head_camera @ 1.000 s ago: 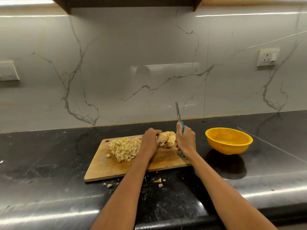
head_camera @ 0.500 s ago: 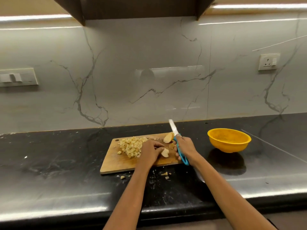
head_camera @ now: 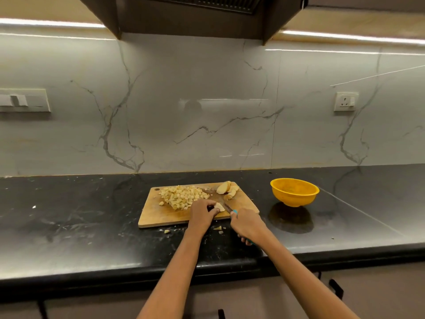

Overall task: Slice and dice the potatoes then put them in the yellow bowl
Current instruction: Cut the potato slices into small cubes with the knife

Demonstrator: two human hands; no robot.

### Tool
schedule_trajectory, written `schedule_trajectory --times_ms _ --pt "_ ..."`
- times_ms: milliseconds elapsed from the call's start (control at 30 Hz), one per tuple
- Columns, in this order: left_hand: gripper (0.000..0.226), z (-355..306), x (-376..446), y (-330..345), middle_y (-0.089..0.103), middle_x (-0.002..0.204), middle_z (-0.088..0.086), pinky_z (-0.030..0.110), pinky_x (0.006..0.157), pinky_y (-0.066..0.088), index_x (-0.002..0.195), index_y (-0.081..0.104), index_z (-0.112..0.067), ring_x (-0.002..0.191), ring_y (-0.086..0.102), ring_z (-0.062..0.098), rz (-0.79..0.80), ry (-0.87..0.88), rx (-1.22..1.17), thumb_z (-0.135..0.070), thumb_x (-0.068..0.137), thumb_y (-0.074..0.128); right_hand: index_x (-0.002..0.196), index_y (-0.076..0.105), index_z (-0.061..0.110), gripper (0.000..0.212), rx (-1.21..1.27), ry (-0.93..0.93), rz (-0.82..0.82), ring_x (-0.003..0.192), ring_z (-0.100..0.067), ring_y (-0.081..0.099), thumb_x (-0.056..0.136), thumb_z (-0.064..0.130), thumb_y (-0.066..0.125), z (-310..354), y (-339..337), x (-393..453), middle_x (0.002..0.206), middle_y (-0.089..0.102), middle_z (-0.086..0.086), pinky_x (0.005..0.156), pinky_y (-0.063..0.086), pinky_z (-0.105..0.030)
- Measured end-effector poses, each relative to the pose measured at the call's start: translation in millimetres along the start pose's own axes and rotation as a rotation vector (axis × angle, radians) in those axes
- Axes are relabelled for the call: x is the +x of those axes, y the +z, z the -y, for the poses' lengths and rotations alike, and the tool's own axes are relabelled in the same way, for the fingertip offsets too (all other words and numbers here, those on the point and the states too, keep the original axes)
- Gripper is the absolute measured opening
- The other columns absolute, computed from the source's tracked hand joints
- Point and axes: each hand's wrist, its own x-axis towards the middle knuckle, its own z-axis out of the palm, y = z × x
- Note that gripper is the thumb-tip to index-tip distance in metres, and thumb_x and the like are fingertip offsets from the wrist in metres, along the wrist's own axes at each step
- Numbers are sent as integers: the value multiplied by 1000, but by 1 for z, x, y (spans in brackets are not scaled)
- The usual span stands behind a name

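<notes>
Most potato is already diced in a pile (head_camera: 181, 197) mid-frame on the board (head_camera: 161, 218); the bowl (head_camera: 294, 192) at right looks empty. The left hand (head_camera: 202, 214) pinches one slice (head_camera: 219, 206) while the right hand (head_camera: 247, 224) grips the knife (head_camera: 230, 209); more slices (head_camera: 226, 188) wait behind.

We see a black stone countertop (head_camera: 69, 226) w/ pale specks and smears, backed by a grey marble-look wall (head_camera: 207, 88). A white socket (head_camera: 346, 101) sits on the wall at right, a switch plate (head_camera: 24, 100) at left. A dark hood (head_camera: 195, 14) hangs overhead; drawer handles (head_camera: 335, 287) below.
</notes>
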Motion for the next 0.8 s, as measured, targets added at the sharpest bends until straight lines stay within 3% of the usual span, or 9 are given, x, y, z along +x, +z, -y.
schedule_trajectory --times_ms 67,133,267,333,400,467,533,800 --pt "33 -1 -2 0 67 116 7 28 97 39 114 67 -9 111 58 18 -6 0 1 -24 85 67 73 50 6 43 -77 -26 -3 53 -19 59 104 27 29 3 1 -4 64 58 -9 45 47 -25" --pt "34 -2 -2 0 66 118 7 28 97 39 116 65 -9 112 57 18 -8 2 -1 -23 85 66 75 53 5 40 -118 -18 9 72 -26 66 103 22 30 5 0 -5 70 61 -10 57 51 -28" --pt "33 -2 0 -1 67 116 7 27 94 41 115 66 -8 110 59 18 -1 6 -9 -22 84 67 65 47 7 43 -159 19 82 49 -18 54 102 19 29 11 1 0 58 54 -7 50 46 -24" --pt "32 -2 -1 -2 68 114 8 26 92 41 113 67 -8 108 60 18 2 8 -13 -22 83 68 65 48 6 40 -225 -8 92 47 -18 52 100 14 29 15 3 7 60 56 -7 48 43 -23" --pt "32 -2 -1 -2 68 112 8 27 92 42 112 68 -8 106 61 18 0 14 -22 -22 83 68 77 56 3 31 -274 -57 82 63 -23 60 97 12 33 19 6 11 78 64 -12 56 43 -25" --pt "32 -3 -2 -2 68 112 7 27 92 43 111 68 -8 106 61 18 -4 12 -28 -21 83 68 102 62 0 29 -323 -87 51 91 -28 64 96 12 37 21 8 11 103 67 -15 67 42 -27" --pt "32 -3 -3 -1 68 112 7 29 93 43 112 68 -8 106 60 18 -4 10 -27 -22 83 68 113 61 2 29 -368 -98 27 103 -28 61 97 14 39 21 9 2 113 64 -13 73 42 -28" --pt "33 -3 -4 -1 66 117 6 28 97 40 116 65 -11 111 57 17 -4 -7 2 -23 85 66 118 59 6 27 -483 -138 -49 106 -25 62 98 16 43 0 1 -54 117 63 -10 84 49 -33"
